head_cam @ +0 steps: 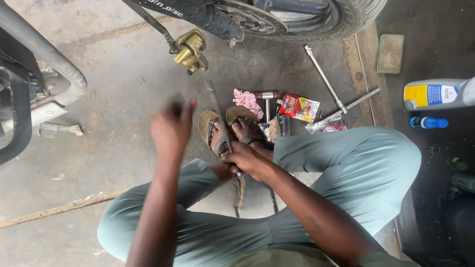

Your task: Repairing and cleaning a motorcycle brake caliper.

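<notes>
the right hand (246, 160) is closed round a thin tool (239, 190) at the sandalled feet; the left hand (171, 129) is blurred, grip unclear. stained concrete floor (123, 89). beyond lie one pink rag (249, 102), one red packet (299, 107), two bottles (438, 94), one gold brake caliper (190, 51) and one wheel (316, 20).

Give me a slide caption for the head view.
Squatting beside a motorcycle wheel, right hand by sandals, left hand raised.

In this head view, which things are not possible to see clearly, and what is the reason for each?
- Left hand, head view: motion blur hides its fingers and anything in them.
- Right hand, head view: closed low by the sandals; its own fingers hide its grip.
- Wheel, head view: cut by the top edge.
- Grey bottle, head view: cut by the right edge.
</notes>
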